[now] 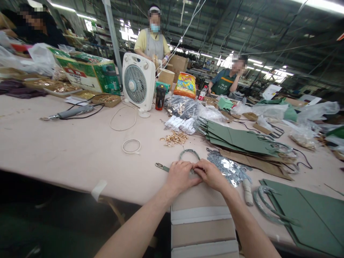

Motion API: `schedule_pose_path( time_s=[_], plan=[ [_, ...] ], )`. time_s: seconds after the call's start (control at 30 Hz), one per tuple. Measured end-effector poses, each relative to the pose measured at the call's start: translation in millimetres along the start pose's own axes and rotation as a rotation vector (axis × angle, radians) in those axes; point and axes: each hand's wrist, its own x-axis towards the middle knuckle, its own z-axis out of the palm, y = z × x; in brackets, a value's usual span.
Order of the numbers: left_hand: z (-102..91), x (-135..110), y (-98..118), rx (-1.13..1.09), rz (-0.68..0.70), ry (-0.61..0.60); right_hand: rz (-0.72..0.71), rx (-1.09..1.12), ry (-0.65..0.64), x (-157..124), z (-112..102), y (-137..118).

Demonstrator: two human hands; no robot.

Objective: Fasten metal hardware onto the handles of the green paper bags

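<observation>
My left hand (180, 176) is closed over a narrow green strap (166, 168), whose metal-fitted end sticks out to the left. Pinched fingers of my right hand (211, 173) meet my left fingertips; a small metallic bit shows between them, too hidden to name. Just beyond both hands arches a green handle (189, 151). Below them, a beige panel with pale strips (201, 229) hangs over the table's front edge. Flat silver metal plates (228, 166) lie heaped right of my right hand, and small gold-coloured metal fittings (174, 138) are piled beyond my left.
Stacked green bag pieces (239, 138) lie at right, with more green panels (309, 211) nearer. A fan (138, 80), a dark bottle (160, 97) and a grey corded tool (75, 111) are on the table (80, 150). Co-workers are across it.
</observation>
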Motion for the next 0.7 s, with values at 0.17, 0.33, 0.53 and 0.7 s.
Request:
schedule_pose_path(
  time_s=[0.17,0.33,0.53,0.7],
  plan=[
    [-1.6,0.3,0.3,0.004,-0.016,0.004,0.062,0.011,0.031,2.1,3.4,1.8],
    [-6.6,-0.1,7.0,0.025,0.005,-0.017,0.144,0.043,0.171,-0.5,8.0,-3.4],
    [1.4,6.3,1.1,0.119,0.035,-0.047,0.021,0.193,0.476,-43.7,11.6,-38.6],
    [13.1,9.6,-8.1,0.189,0.071,-0.047,-0.035,0.19,0.481,-91.7,0.8,-39.8]
  ],
)
